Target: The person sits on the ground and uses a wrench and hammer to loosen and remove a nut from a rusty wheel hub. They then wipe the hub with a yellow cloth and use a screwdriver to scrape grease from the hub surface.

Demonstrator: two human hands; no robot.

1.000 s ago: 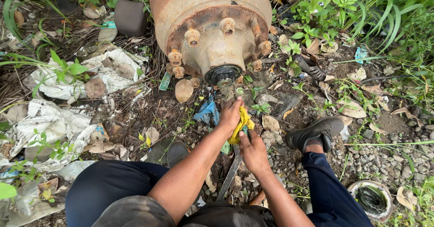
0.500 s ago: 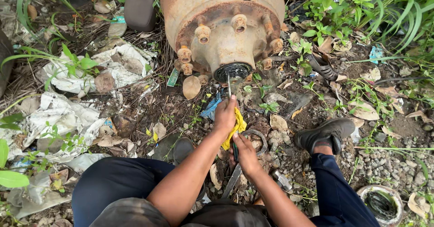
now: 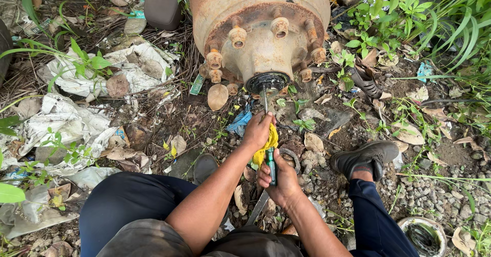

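A rusty wheel hub (image 3: pixel 261 26) with thick studs lies on the ground ahead of me, its dark greasy centre cap (image 3: pixel 267 83) facing me. A screwdriver (image 3: pixel 266 134) with a green handle runs from my hands up to that cap. My left hand (image 3: pixel 258 130) is wrapped around the shaft through a yellow rag (image 3: pixel 265 150). My right hand (image 3: pixel 279 177) grips the green handle just below it. The shaft tip touches the cap's lower edge.
My dark shoes (image 3: pixel 364 157) and trouser legs straddle a dirt patch with dry leaves, gravel and torn white sacking (image 3: pixel 76 119). A metal ring (image 3: pixel 292 157) lies under my hands. A small round container (image 3: pixel 425 234) sits at lower right. Weeds grow at right.
The view has shifted slightly; both hands stay on the screwdriver and rag, with the tool still pressed against the hub's centre cap. The hands have edged a little nearer the hub.
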